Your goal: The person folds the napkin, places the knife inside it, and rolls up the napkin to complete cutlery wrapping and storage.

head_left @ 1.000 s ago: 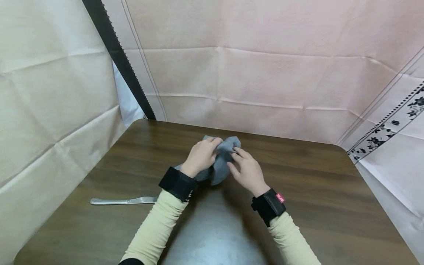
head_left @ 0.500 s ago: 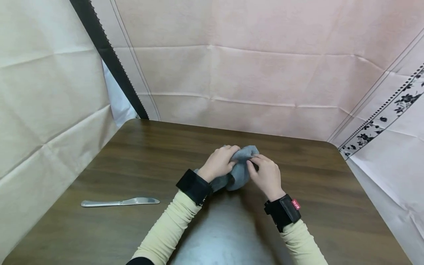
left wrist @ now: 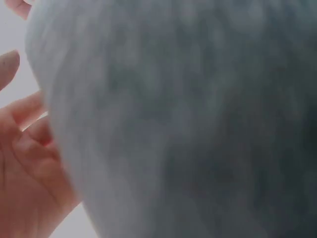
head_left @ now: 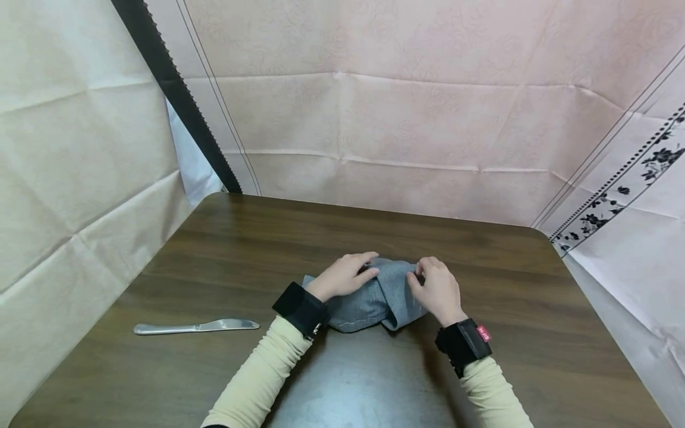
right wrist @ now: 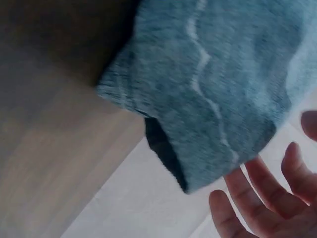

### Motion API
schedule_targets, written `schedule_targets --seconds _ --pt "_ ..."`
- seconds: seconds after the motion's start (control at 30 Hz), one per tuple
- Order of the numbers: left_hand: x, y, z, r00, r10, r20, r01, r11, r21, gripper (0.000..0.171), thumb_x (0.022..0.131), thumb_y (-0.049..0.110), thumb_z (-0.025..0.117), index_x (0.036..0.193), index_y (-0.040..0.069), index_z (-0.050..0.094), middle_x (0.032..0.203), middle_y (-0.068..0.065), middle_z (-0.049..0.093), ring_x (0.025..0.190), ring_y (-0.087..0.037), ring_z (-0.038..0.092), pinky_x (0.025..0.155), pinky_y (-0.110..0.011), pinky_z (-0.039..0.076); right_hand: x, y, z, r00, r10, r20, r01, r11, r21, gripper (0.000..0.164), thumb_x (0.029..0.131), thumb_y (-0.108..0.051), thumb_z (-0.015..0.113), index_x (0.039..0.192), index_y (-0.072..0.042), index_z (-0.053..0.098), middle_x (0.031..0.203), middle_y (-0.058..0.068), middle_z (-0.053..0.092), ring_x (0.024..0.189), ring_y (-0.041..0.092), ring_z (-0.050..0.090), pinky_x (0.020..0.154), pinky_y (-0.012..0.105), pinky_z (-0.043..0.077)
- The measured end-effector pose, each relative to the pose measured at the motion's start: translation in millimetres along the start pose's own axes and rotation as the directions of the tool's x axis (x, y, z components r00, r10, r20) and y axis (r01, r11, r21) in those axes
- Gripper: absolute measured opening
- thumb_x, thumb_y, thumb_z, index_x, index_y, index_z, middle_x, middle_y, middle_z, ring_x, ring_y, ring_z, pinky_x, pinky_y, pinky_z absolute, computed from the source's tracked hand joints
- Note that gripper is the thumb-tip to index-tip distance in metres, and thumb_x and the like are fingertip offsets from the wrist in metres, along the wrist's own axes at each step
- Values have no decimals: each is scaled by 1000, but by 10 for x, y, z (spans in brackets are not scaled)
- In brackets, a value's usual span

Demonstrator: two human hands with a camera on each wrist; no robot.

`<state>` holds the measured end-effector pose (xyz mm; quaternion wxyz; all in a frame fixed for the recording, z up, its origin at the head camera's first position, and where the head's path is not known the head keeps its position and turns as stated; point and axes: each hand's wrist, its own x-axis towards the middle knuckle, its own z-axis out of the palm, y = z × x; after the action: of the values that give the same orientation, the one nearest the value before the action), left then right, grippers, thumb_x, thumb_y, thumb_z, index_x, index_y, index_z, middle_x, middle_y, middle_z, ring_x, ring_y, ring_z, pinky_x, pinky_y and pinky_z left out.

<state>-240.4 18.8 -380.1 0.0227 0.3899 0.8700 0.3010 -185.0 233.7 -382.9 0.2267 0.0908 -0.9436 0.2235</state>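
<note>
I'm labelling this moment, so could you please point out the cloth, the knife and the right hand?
Cloth (head_left: 366, 302), head view: its folded grey-blue surface.
Knife (head_left: 197, 327), head view: where handle meets blade.
Right hand (head_left: 439, 291), head view: the back of the hand.

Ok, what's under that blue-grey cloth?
Around the blue-grey cloth, the wood-grain tabletop shows. The patch directly beneath is covered, so I can't tell whether anything else is there or inside the folds.
</note>
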Motion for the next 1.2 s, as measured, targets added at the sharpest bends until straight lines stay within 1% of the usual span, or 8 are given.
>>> schedule_targets --seconds 0.2,0.37,0.57,0.67,0.83,0.97,1.1,1.2 --pt "-163 -169 -59 993 -80 -87 88 992 89 22 94 14 49 107 2 62 95 -8 63 84 -19 59 74 -34 46 40 -38 -2 998 -48 -45 51 997 63 17 85 -19 63 89 -2 61 89 13 60 82 28 54 65 42 44" --pt "-277 -299 -15 984 -175 28 170 976 137 13 91 16 56 95 6 64 75 -1 59 65 -13 54 61 -29 43 39 -26 78 995 -85 60 81 995 60 28 85 -23 65 103 -1 61 99 15 62 93 30 56 75 44 45" --pt "-329 -381 20 970 -219 109 201 967 154 12 89 12 58 97 5 64 82 -5 61 71 -16 56 66 -31 45 8 20 159 992 -82 96 81 997 14 26 83 -19 67 101 -3 61 92 11 62 79 25 58 64 41 46" --pt "-359 -401 25 958 -248 143 221 958 181 5 87 9 60 82 6 61 73 -1 54 63 -14 48 62 -28 40 -24 46 192 991 -84 105 85 996 -8 19 81 -16 69 94 -4 61 85 8 61 71 23 58 58 39 45" --pt "-391 -395 12 950 -252 185 218 958 188 38 86 -2 54 56 12 36 56 3 24 51 -11 21 53 -25 22 -49 94 202 992 -81 102 85 995 -42 13 80 -12 70 87 -7 60 82 7 62 69 25 59 55 40 44" --pt "-416 -424 -15 920 -330 209 271 925 268 35 85 -6 48 58 12 36 59 1 28 54 -13 24 53 -27 23 -59 147 164 993 -50 103 57 996 -70 11 79 -11 70 82 -8 60 80 7 62 64 25 58 50 39 42" --pt "-464 -510 -76 876 -439 199 354 867 352 19 88 2 51 72 8 58 76 -4 56 64 -15 47 60 -29 39 -74 205 107 993 -7 119 19 995 -98 14 79 -11 70 74 -9 56 73 5 59 59 21 54 47 36 39" --pt "-510 -592 -133 857 -484 180 398 841 367 13 89 5 53 83 7 65 88 -7 62 72 -17 55 64 -33 45 -85 259 77 991 25 129 -10 994 -112 17 79 -10 69 71 -9 54 69 4 56 58 20 52 46 35 38"
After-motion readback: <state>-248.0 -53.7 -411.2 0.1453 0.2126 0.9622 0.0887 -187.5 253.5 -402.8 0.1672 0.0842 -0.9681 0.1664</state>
